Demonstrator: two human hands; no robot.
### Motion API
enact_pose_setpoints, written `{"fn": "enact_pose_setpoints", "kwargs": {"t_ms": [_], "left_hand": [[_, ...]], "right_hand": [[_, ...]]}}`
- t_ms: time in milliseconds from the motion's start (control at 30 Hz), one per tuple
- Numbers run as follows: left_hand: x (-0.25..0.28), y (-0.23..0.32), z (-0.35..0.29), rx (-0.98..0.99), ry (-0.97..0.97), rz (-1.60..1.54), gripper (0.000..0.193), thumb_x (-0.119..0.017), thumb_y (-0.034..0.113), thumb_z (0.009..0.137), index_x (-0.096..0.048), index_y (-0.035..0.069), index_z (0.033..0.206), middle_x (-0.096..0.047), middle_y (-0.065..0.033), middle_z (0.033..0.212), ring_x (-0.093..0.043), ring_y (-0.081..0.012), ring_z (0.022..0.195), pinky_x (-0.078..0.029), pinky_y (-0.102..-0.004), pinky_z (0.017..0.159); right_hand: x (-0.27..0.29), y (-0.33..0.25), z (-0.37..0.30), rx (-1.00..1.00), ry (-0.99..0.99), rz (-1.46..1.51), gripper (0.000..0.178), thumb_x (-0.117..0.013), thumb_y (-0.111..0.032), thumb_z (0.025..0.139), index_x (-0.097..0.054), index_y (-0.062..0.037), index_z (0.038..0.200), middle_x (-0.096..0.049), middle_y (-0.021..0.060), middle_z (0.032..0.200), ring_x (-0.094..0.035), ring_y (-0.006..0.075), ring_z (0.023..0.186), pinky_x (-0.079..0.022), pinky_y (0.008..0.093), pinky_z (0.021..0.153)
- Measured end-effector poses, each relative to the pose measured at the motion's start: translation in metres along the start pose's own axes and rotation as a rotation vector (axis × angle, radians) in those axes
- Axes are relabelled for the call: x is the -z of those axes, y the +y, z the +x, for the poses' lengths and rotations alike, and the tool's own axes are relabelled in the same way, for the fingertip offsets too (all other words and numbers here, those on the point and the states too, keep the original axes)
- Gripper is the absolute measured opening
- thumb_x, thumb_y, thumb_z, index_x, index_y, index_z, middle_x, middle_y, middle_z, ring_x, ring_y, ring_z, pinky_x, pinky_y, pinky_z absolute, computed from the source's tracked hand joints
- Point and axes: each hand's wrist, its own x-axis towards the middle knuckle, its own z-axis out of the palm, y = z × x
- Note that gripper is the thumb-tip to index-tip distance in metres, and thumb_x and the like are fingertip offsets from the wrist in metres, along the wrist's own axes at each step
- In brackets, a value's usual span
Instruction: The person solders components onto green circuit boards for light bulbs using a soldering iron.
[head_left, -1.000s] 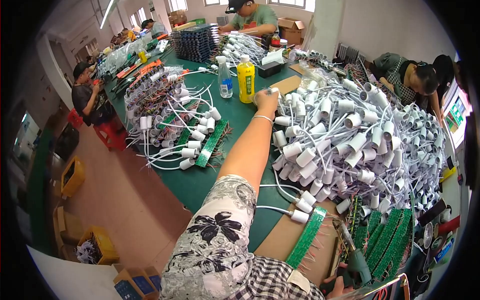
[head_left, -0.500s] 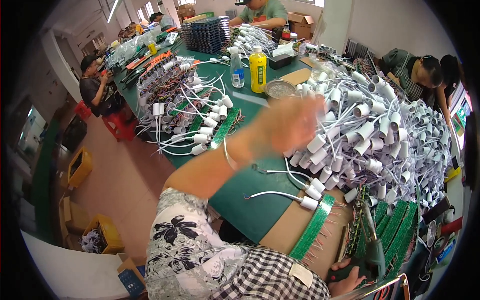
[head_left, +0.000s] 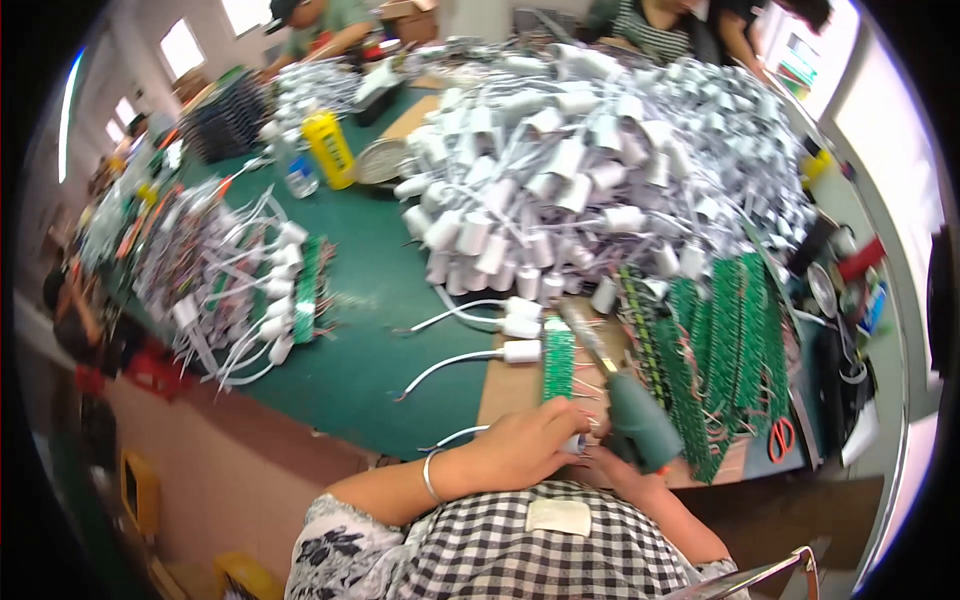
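Note:
My left hand is closed around a white lamp holder, mostly hidden by the fingers, at the near end of a green circuit-board strip. Its white cable comes out to the left of the hand. My right hand is closed on a soldering gun with a dark green body, its metal barrel slanting away over the strip's right side. Thin reddish wires stick out along that side. Against the left edge lie several white lamp holders with cables.
A large heap of white lamp holders covers the far middle. More green board strips and orange-handled scissors lie right. Finished-looking bundles, a yellow bottle and a clear bottle stand left. Other people sit beyond.
My left hand has come back from the heap to the near end of the strip and now holds a lamp holder. The view has swung right; the soldering gun sits beside the left hand.

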Motion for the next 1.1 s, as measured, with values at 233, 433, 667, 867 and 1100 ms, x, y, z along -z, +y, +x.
{"fn": "enact_pose_setpoints", "kwargs": {"t_ms": [233,433,667,867,1100], "left_hand": [[-0.004,0.007,0.004,-0.050,-0.033,0.010,0.039,-0.064,0.020,0.082,-0.050,-0.001,0.111,-0.055,-0.0194,0.102,-0.055,-0.0370,0.093,-0.045,-0.0422,0.080],[-0.008,0.002,-0.001,-0.063,0.045,-0.024,0.032,-0.060,0.016,0.084,-0.052,-0.001,0.110,-0.056,-0.0201,0.096,-0.055,-0.0373,0.089,-0.045,-0.0429,0.078],[0.006,-0.001,0.000,0.046,0.183,0.133,0.014,-0.058,0.017,0.085,-0.060,0.006,0.093,-0.060,-0.0129,0.080,-0.059,-0.0341,0.071,-0.047,-0.0427,0.061],[0.016,-0.038,-0.002,0.179,0.364,0.108,0.014,-0.063,0.016,0.082,-0.060,0.004,0.090,-0.059,-0.0109,0.074,-0.055,-0.0228,0.056,-0.043,-0.0314,0.052],[0.008,-0.026,0.012,0.175,0.265,-0.130,0.011,-0.061,0.015,0.084,-0.059,0.006,0.091,-0.060,-0.0095,0.073,-0.056,-0.0219,0.062,-0.044,-0.0316,0.056]], "right_hand": [[-0.008,0.030,0.003,0.045,-0.066,0.049,0.040,-0.073,-0.011,0.076,-0.054,-0.0044,0.111,-0.061,0.0086,0.097,-0.062,0.0209,0.087,-0.049,0.0325,0.078],[-0.013,0.018,0.004,0.077,-0.063,0.152,0.040,-0.071,-0.008,0.079,-0.051,-0.0026,0.112,-0.064,0.0070,0.094,-0.063,0.0136,0.084,-0.051,0.0272,0.073],[-0.014,0.005,0.005,0.095,0.080,0.161,0.010,-0.059,-0.003,0.086,-0.056,-0.0041,0.096,-0.054,-0.0006,0.081,-0.051,0.0074,0.072,-0.044,0.0239,0.067],[0.012,0.007,0.000,0.154,-0.054,-0.201,0.020,-0.062,0.002,0.082,-0.055,-0.0041,0.100,-0.054,-0.0003,0.083,-0.052,0.0077,0.075,-0.044,0.0237,0.068],[-0.007,-0.013,0.028,-0.167,-0.077,0.073,0.027,-0.069,-0.010,0.079,-0.062,-0.0043,0.104,-0.062,0.0106,0.101,-0.062,0.0233,0.091,-0.050,0.0326,0.081]]}}
